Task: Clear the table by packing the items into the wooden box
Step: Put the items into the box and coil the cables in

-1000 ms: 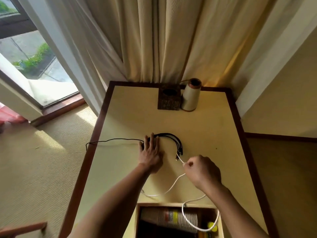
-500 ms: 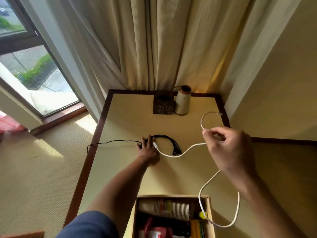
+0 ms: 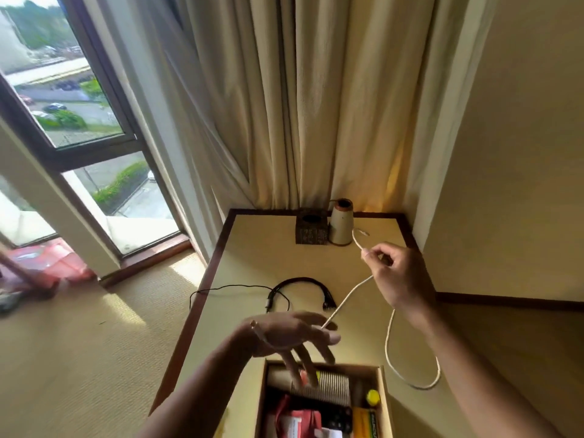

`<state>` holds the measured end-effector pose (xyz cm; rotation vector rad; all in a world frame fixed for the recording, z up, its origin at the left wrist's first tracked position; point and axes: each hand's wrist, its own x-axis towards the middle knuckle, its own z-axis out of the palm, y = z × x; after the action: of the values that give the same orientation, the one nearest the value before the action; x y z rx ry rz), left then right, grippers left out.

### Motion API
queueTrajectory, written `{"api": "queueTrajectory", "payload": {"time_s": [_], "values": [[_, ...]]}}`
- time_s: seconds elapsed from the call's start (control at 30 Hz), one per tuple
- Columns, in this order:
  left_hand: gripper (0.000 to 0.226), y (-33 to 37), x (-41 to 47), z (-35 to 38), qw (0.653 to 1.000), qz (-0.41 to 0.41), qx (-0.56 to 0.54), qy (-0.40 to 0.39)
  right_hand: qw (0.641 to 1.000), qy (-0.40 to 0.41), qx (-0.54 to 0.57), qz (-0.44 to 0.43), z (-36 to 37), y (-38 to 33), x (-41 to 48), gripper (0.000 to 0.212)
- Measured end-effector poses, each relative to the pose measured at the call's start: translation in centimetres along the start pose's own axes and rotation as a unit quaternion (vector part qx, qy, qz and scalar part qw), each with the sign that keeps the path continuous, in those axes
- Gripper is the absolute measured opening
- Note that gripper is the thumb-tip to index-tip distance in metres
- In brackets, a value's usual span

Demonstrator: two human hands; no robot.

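Head view looks down on the wooden box [image 3: 384,393] at the near edge of the counter [image 3: 252,257], already filled with a stack of paper cups [image 3: 331,385], a red packet [image 3: 297,417] and a yellow-capped item [image 3: 373,396]. Just above the box's far rim, the left hand [image 3: 294,338] hovers blurred, fingers spread and gripping nothing, with one end of the white cable [image 3: 347,298] at its fingertips. That cable rises to the right hand [image 3: 395,276], which pinches it between thumb and forefinger, while a loop hangs down to the right of the box. Farther on, a black cable [image 3: 300,281] lies curled on the counter. At the far edge stand a dark square holder [image 3: 311,230] and a beige cone-shaped lamp [image 3: 341,224], side by side before the curtains [image 3: 300,105].
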<state>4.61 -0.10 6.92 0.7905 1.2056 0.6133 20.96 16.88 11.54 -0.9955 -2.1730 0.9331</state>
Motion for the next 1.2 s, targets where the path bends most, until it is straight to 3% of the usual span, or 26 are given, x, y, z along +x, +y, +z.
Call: {"api": "queueTrajectory", "payload": {"time_s": [0.1,0.2,0.27,0.33,0.4,0.5,0.57,0.73,0.83,0.93,1.0,1.1,1.2], "values": [[0.036,-1.2,-2.4,2.9,0.996,-0.016,0.060,-0.060,0.999,-0.036,-0.019,-0.005,1.2,1.8,-0.5,0.027],[0.014,-1.6,-3.7,3.5,0.984,0.054,0.143,0.093,0.993,-0.095,-0.062,0.026,2.5,4.6,-0.5,0.029],[0.027,-0.7,-4.3,3.7,0.978,0.109,0.106,0.145,0.983,-0.143,-0.094,0.061,3.2,5.7,-0.8,0.036],[0.033,0.3,-4.4,3.9,0.972,0.146,0.056,0.175,0.985,-0.126,-0.108,0.054,3.5,5.4,-1.1,0.042],[0.039,1.3,-3.8,4.2,0.966,0.159,0.052,0.196,0.994,-0.104,-0.017,0.023,3.1,3.9,-2.1,0.039],[0.043,2.9,-3.4,4.6,0.969,0.158,0.079,0.174,0.961,-0.206,0.184,-0.028,1.7,1.0,-4.5,0.036],[0.041,4.1,-3.8,4.6,0.973,0.153,0.092,0.145,0.942,-0.242,0.230,-0.042,0.8,0.3,-5.8,0.033],[0.031,4.6,-6.6,3.2,0.986,0.076,0.122,0.088,0.967,-0.151,0.193,-0.072,-0.4,0.5,-6.1,0.017],[0.029,4.0,-7.8,2.4,0.991,0.124,0.026,0.054,0.972,-0.094,0.186,-0.108,-0.6,-0.3,-6.0,0.014],[0.031,4.6,-7.5,2.5,0.952,0.248,-0.167,0.064,0.974,-0.018,0.206,-0.090,0.1,-1.3,-5.8,0.016],[0.036,5.9,-7.1,3.5,0.920,0.307,-0.232,0.072,0.974,0.011,0.213,-0.077,0.8,-2.2,-5.8,0.020],[0.027,8.3,-6.3,5.1,0.878,0.388,-0.259,0.106,0.969,-0.050,0.233,-0.066,1.7,-3.5,-5.9,0.021],[0.018,10.2,-5.9,5.9,0.838,0.479,-0.215,0.150,0.965,-0.116,0.227,-0.058,2.2,-3.8,-6.3,0.022]]}}
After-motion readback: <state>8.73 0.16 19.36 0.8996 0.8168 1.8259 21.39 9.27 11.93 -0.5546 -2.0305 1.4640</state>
